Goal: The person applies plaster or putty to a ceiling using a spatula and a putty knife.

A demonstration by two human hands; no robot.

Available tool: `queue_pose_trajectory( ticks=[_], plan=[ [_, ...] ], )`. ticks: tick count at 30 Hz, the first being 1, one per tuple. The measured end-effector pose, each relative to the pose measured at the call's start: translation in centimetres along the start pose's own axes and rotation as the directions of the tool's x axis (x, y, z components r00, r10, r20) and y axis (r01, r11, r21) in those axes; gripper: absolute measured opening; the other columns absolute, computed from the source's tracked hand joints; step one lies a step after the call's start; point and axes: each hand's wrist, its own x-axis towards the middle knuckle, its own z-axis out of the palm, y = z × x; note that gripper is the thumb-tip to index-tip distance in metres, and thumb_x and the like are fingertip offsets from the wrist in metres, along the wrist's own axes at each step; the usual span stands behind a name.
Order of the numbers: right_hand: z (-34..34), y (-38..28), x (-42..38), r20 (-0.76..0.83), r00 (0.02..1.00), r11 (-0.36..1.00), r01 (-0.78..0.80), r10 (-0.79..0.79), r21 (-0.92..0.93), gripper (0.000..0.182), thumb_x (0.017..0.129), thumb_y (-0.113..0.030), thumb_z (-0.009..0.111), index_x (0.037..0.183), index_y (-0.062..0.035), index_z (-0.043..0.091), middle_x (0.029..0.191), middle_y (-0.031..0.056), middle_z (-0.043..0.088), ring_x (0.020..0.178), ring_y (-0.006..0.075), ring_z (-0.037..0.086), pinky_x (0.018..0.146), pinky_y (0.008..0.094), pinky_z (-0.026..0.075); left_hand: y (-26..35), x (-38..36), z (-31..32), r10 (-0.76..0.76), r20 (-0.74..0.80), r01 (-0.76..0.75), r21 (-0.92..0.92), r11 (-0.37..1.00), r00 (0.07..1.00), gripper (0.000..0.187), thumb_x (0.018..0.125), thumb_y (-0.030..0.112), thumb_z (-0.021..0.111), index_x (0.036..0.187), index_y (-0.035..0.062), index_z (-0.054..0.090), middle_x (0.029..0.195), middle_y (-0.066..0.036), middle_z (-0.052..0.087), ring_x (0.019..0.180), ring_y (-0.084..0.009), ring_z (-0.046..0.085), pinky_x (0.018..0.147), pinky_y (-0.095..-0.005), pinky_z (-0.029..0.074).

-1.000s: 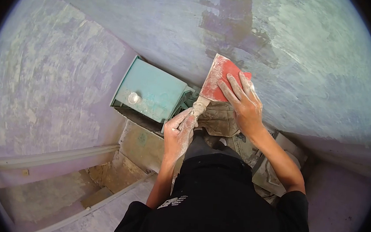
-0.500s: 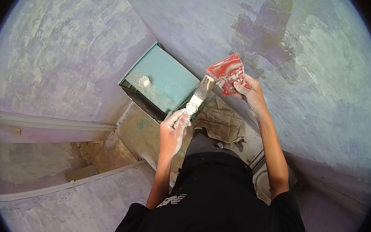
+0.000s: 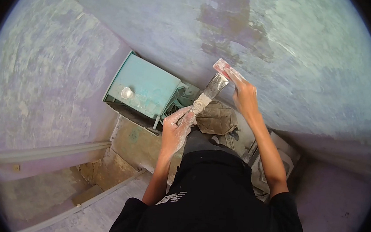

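A putty knife with a metal blade (image 3: 215,87) and a whitish, caked handle is gripped in my left hand (image 3: 178,128), its blade pointing up and right. My right hand (image 3: 243,92) pinches a small red scraper (image 3: 222,68), smeared with white, now seen at a narrow angle. The scraper is at the tip of the knife blade; whether the two touch I cannot tell. White powder or putty coats the fingers of both hands. Behind them is the wall (image 3: 158,22), with a darker bare patch above the scraper.
To the left stands a turquoise metal box (image 3: 146,84) with a white lump (image 3: 127,93) on top. A crumpled brown sack (image 3: 216,118) lies on the floor beyond my legs. A pale ledge (image 3: 52,152) runs along the left wall. At lower right is a whitish object (image 3: 273,166).
The red scraper has turned from broad face to a narrow view and moved slightly left. The knife has shifted slightly right. The camera view has turned, so the turquoise box sits further left.
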Motion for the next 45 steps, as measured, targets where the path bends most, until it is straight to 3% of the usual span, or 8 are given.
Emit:
queue_pose_trajectory(
  ticks=[2, 15, 18, 20, 24, 28, 36, 45],
  plan=[
    [-0.8, 0.4, 0.6, 0.195, 0.944, 0.943, -0.296, 0.265, 0.15, 0.057, 0.081, 0.005, 0.055, 0.134, -0.0134, 0.052, 0.109, 0.02, 0.065, 0.087, 0.0326, 0.068, 0.078, 0.0435, 0.052, -0.3, 0.1, 0.0, -0.019, 0.043, 0.021, -0.043, 0.999, 0.999, 0.039, 0.093, 0.029, 0.064, 0.115, -0.0034, 0.063, 0.074, 0.001, 0.057, 0.054, -0.0011, 0.038, 0.045, -0.018, 0.026],
    [2.0, 1.2, -2.1, 0.203, 0.943, 0.964, -0.264, 0.263, -0.025, 0.051, 0.081, 0.011, 0.049, 0.129, -0.0065, 0.054, 0.114, 0.0234, 0.062, 0.102, 0.0362, 0.063, 0.08, 0.042, 0.051, -1.0, 1.5, -0.2, -0.078, 0.08, 0.082, -0.05, 0.995, 0.994, 0.039, 0.093, 0.029, 0.064, 0.115, -0.0034, 0.063, 0.074, 0.001, 0.056, 0.054, -0.0009, 0.037, 0.045, -0.0184, 0.026],
    [4.1, 4.2, -2.0, 0.131, 0.94, 0.921, -0.335, 0.313, 0.201, 0.05, 0.086, 0.003, 0.057, 0.134, -0.0114, 0.052, 0.093, 0.0187, 0.068, 0.083, 0.0235, 0.068, 0.071, 0.0357, 0.053, -0.8, 1.6, -0.8, -0.094, 0.075, 0.099, -0.064, 0.993, 0.993, 0.038, 0.093, 0.029, 0.063, 0.115, -0.0032, 0.063, 0.073, 0.001, 0.056, 0.055, -0.0009, 0.038, 0.045, -0.0184, 0.027],
    [2.8, 3.9, -1.5, 0.448, 0.768, 0.243, -0.593, 0.458, 0.767, 0.04, 0.088, 0.002, 0.056, 0.127, -0.0046, 0.055, 0.104, 0.0125, 0.067, 0.089, 0.0182, 0.067, 0.076, 0.0304, 0.055, -0.9, 1.9, -1.1, -0.1, 0.053, 0.102, -0.043, 0.994, 0.994, 0.038, 0.093, 0.029, 0.063, 0.114, -0.003, 0.063, 0.073, 0.001, 0.056, 0.055, -0.0009, 0.038, 0.045, -0.0184, 0.027],
    [0.0, 2.5, -1.0, 0.52, 0.731, 0.116, -0.622, 0.442, 0.775, 0.035, 0.09, -0.001, 0.058, 0.125, 0.0005, 0.055, 0.111, 0.0095, 0.063, 0.097, 0.0163, 0.064, 0.084, 0.0311, 0.056, -1.2, 2.0, -1.6, -0.094, -0.006, 0.094, 0.009, 0.995, 0.996, 0.036, 0.094, 0.028, 0.061, 0.114, -0.0023, 0.064, 0.073, 0.002, 0.055, 0.055, -0.001, 0.038, 0.046, -0.0183, 0.027],
    [-2.4, 1.2, -0.8, 0.472, 0.782, 0.181, -0.575, 0.407, 0.798, 0.033, 0.09, -0.002, 0.058, 0.122, 0.0017, 0.057, 0.109, 0.0091, 0.064, 0.097, 0.0166, 0.064, 0.086, 0.0319, 0.054, -0.9, 2.1, -1.9, -0.066, -0.01, 0.066, 0.003, 0.998, 0.998, 0.035, 0.094, 0.027, 0.061, 0.113, -0.0023, 0.064, 0.073, 0.002, 0.055, 0.055, -0.0009, 0.039, 0.046, -0.0181, 0.027],
    [-6.2, -3.5, -0.1, 0.198, 0.97, 0.871, -0.216, 0.141, 0.442, 0.042, 0.082, 0.005, 0.055, 0.123, -0.0064, 0.061, 0.114, 0.0144, 0.067, 0.1, 0.0286, 0.066, 0.087, 0.0382, 0.05, 0.4, 2.7, -2.3, -0.012, 0.018, 0.011, 0.022, 1.0, 1.0, 0.034, 0.094, 0.026, 0.062, 0.112, -0.003, 0.064, 0.074, 0.001, 0.058, 0.056, -0.0011, 0.041, 0.046, -0.0179, 0.028],
    [-3.1, -0.2, -0.3, 0.178, 0.951, 0.946, -0.282, 0.253, 0.163, 0.058, 0.075, 0.013, 0.047, 0.126, -0.0111, 0.059, 0.116, 0.0172, 0.063, 0.097, 0.0389, 0.063, 0.08, 0.0408, 0.051, 0.6, 2.9, -1.8, 0.015, 0.09, -0.012, -0.033, 0.999, 0.996, 0.033, 0.095, 0.024, 0.061, 0.112, -0.0036, 0.065, 0.073, -0.001, 0.058, 0.053, -0.0021, 0.04, 0.044, -0.0188, 0.028]
  ],
)
